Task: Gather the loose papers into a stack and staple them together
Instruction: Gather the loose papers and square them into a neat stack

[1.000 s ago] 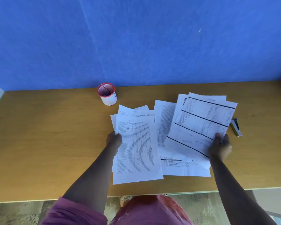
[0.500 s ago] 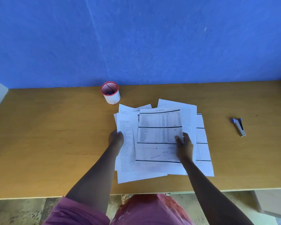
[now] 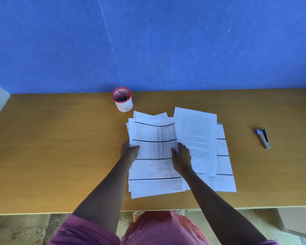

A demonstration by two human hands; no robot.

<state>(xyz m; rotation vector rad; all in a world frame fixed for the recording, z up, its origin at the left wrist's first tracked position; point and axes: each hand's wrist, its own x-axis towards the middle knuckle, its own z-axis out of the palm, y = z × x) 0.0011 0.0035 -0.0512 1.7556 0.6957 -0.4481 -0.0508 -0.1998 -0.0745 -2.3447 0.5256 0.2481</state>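
Observation:
Several white printed papers lie overlapping in the middle of the wooden table. A sheet with a ruled table tops the left pile and bows up slightly. My left hand grips the pile's left edge, thumb on top. My right hand holds the top sheet's right edge. A text sheet lies to the right over more sheets. The small grey and blue stapler lies far right, apart from both hands.
A white pen cup with a red rim stands just behind the papers, near the blue wall. The table's front edge runs close below the piles.
My right hand has carried the ruled sheet left from over the right-hand papers onto the left pile. The text sheet is now uncovered. My left hand has stayed at the pile's left edge.

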